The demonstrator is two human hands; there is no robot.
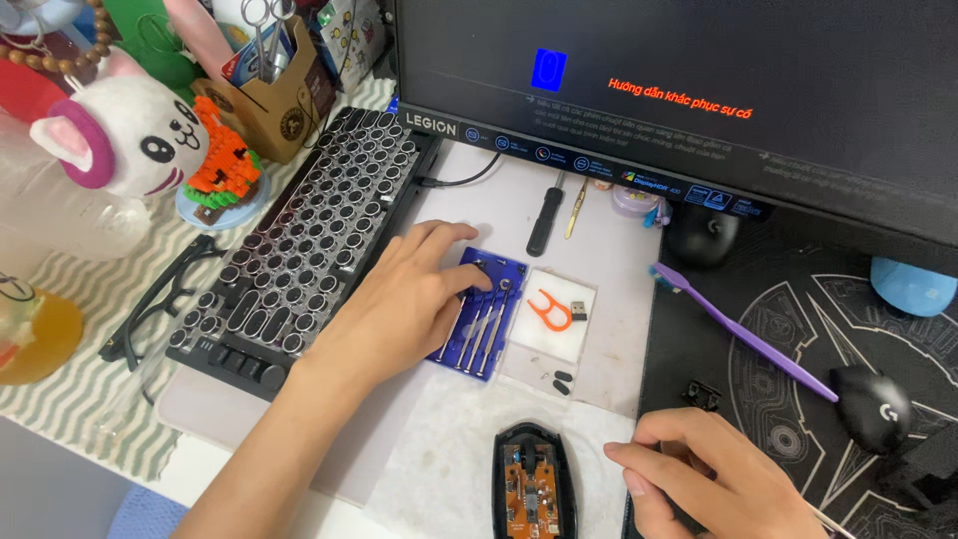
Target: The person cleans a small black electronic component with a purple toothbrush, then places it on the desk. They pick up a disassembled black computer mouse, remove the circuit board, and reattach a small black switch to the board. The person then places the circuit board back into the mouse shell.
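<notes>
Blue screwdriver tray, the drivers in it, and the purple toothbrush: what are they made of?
Blue tray: looks like moulded plastic, matte, with formed slots. Screwdrivers: probably steel, thin silvery shafts that catch the light. Purple toothbrush: likely plastic, smooth and slightly translucent, with pale bristles. The left hand rests on the tray.

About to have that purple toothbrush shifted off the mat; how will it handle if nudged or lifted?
The purple toothbrush looks long and thin, so probably light and a bit springy. It lies flat on the dark mat, so a push would likely pivot it, not roll it. Its tip nears the black mouse shell, which it may bump.
</notes>
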